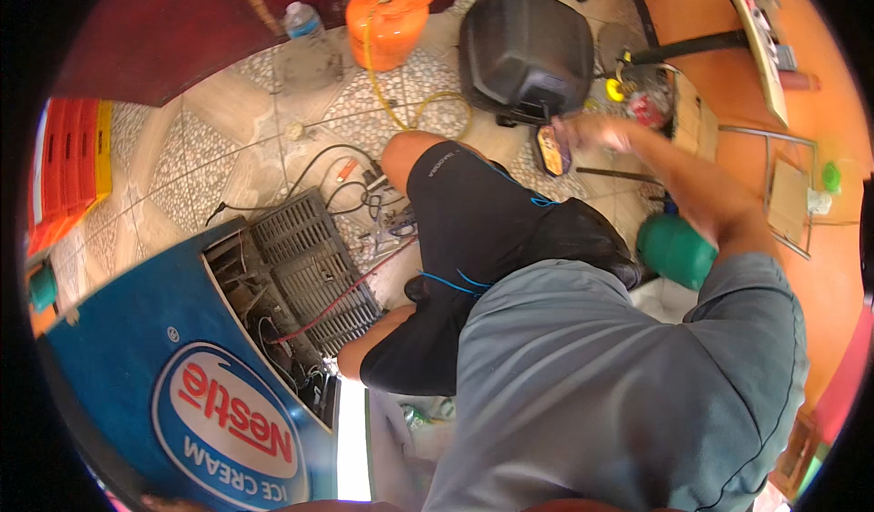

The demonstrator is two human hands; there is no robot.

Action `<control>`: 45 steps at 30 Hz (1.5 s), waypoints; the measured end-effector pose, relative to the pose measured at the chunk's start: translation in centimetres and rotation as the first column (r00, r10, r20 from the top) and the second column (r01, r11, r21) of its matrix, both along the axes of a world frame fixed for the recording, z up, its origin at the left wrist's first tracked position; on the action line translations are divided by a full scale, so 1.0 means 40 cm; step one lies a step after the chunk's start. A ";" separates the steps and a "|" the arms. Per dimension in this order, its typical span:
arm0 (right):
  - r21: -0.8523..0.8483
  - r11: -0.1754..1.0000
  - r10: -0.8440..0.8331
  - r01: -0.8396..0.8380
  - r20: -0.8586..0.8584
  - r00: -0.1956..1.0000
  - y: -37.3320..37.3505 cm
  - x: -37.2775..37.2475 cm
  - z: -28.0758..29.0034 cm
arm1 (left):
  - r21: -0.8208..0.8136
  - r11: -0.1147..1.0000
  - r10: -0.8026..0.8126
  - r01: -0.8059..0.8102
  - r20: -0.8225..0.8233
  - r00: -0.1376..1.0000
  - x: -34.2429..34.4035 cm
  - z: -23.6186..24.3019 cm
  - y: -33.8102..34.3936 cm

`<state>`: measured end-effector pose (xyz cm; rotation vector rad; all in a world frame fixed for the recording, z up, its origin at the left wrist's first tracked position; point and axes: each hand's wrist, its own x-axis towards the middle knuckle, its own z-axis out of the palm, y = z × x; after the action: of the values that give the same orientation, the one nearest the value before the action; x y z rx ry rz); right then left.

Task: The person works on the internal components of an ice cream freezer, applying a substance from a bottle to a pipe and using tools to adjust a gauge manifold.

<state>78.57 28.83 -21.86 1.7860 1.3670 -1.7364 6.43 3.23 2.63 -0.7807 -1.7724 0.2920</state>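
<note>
One hand shows: your right hand point(596, 132) is stretched out to the right, blurred, so you cannot tell whether its grip is apart or closed, or on what. It hovers just beside a small dark orange-edged device point(553, 151) on the tiled floor point(228, 139), close under the black rounded case point(525, 52). Your left hand is out of view.

Beyond the hand sits a cardboard box point(694, 111) stuffed with yellow and red bits, and nearer your elbow a green cylinder point(675, 250). A yellow hose point(401, 111) runs from the orange gas cylinder point(387, 20) toward the case.

To reach well, I would slow the hand until it is steady over the device, take it by its long sides, and lift it clear of the case before drawing it back over your knee point(410, 152).

Left of your leg, a black grille point(314, 266) and loose cables lie by the opened base of the blue freezer cabinet point(118, 366).
</note>
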 end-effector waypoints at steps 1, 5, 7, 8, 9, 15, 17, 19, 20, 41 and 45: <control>-0.164 0.972 -0.170 0.170 0.011 0.985 -0.165 0.193 -0.046 | 0.024 1.000 -0.005 0.005 -0.016 1.000 -0.015 -0.017 0.035; -0.081 0.698 -0.518 0.712 0.630 0.579 -0.534 0.207 0.008 | 0.045 0.998 0.041 -0.047 0.132 0.990 -0.022 -0.013 -0.016; -0.208 0.427 -0.646 0.880 0.611 0.457 -0.666 0.229 0.021 | 0.024 0.999 0.038 -0.042 0.144 0.989 0.001 0.033 0.007; -0.293 0.440 -0.714 0.849 0.460 0.528 -0.709 0.239 0.036 | -0.019 0.997 0.082 -0.080 0.129 0.988 -0.007 0.039 0.003; -0.383 0.444 -0.773 0.810 0.295 0.562 -0.748 0.222 0.058 | -0.063 0.991 0.121 -0.115 0.103 0.987 -0.022 0.052 0.003; -0.514 0.626 -0.712 0.586 -0.072 0.698 -0.843 0.195 0.134 | -0.140 0.984 0.141 -0.112 0.222 0.965 -0.032 0.067 -0.022; -0.497 0.668 -0.680 0.553 -0.108 0.725 -0.852 0.180 0.152 | -0.193 0.972 0.192 -0.135 0.318 0.928 -0.025 0.091 -0.030; -0.448 0.671 -0.689 0.591 -0.081 0.720 -0.884 0.207 0.192 | -0.252 0.962 0.225 -0.108 0.498 0.837 -0.018 0.084 -0.014; -0.433 0.662 -0.700 0.612 -0.067 0.711 -0.865 0.209 0.197 | -0.238 0.967 0.203 -0.088 0.518 0.831 -0.041 0.100 -0.036; -0.554 0.393 -0.905 0.733 -0.372 0.204 -0.857 0.233 1.155 | 0.412 -0.777 0.473 0.476 0.881 0.009 1.403 0.521 0.244; -0.563 0.355 -0.917 0.746 -0.366 0.160 -0.936 0.234 1.163 | 0.460 -0.770 0.441 0.442 0.885 -0.151 1.396 0.556 0.212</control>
<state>87.95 -8.61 24.65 2.0030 -0.0509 -3.1804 62.26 11.72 24.87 2.3308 -0.2957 0.0033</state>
